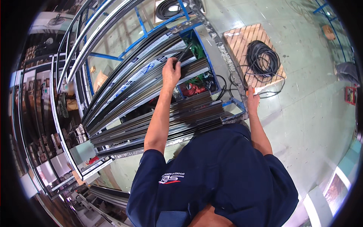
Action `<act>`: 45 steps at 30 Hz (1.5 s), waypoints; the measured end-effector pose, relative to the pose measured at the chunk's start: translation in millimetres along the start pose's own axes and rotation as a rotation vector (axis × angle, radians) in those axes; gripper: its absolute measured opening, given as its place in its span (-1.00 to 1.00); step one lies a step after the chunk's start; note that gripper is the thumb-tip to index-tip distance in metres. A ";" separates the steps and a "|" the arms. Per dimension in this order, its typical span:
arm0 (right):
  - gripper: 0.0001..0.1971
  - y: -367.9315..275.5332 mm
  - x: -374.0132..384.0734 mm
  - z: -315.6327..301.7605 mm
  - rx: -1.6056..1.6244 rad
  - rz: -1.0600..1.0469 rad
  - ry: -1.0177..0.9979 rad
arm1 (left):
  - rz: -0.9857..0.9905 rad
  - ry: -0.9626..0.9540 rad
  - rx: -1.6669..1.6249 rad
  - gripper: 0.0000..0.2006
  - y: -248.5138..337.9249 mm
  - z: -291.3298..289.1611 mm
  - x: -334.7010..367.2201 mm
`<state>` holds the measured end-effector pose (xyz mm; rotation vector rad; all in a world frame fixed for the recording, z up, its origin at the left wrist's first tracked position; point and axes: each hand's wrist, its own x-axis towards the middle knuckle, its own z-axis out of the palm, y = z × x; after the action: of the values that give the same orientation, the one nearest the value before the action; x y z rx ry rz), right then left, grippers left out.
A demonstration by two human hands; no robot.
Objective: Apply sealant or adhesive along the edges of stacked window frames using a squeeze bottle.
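Observation:
My left hand [172, 72] reaches over a bundle of long dark and silver metal profiles [151, 81] on a rack. Its fingers are closed around a thin black strip [184, 53], whose end points toward a blue crate [213, 73]. At the rack's right side, my right hand [253, 100] is closed beside the scuffed metal rail [228, 60]. A small orange piece [247, 92] shows at its fingers; what kind of thing it is I cannot make out. Just beyond that hand, a coil of black cord [261, 58] lies on a wooden pallet [236, 38], with a loose length trailing down.
Blue frame bars [141, 24] and curved-looking pale profiles [100, 28] rise at the far left. Another black coil [168, 9] lies at the top. More racks with profiles [41, 125] stand left. A red crate [350, 95] sits on the floor at far right.

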<state>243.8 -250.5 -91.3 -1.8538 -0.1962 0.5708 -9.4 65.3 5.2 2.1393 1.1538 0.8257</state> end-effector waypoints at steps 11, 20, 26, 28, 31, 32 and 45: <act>-0.52 19.4 7.5 7.8 -0.022 0.018 -0.006 | 0.119 -0.084 0.115 -0.76 4.7 -20.3 -14.4; -0.58 -8.6 -21.7 0.7 0.077 0.003 0.062 | 0.202 -0.456 0.046 -0.76 34.6 -66.6 -51.8; -0.51 5.2 -19.0 4.4 0.029 -0.051 0.071 | 0.084 -0.696 0.456 -0.60 20.9 -54.2 -66.2; -0.50 8.0 -18.9 5.2 0.014 -0.052 0.085 | 0.053 -0.689 0.499 -0.58 6.2 -37.9 -69.6; -0.48 9.1 -21.4 8.0 0.005 -0.053 0.112 | 0.053 -0.618 0.544 -0.55 -10.6 -20.7 -79.8; -0.47 9.5 -22.1 8.0 0.005 -0.056 0.119 | 0.030 -0.536 0.562 -0.53 -13.9 -17.9 -83.1; -0.45 17.1 -11.1 14.1 -0.041 -0.005 0.144 | 0.041 -0.225 0.696 -0.48 -3.8 -2.5 -74.9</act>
<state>225.1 -249.2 -107.4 -1.9252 -0.1180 0.4308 -46.1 2.9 -14.6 2.7230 1.4152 0.1816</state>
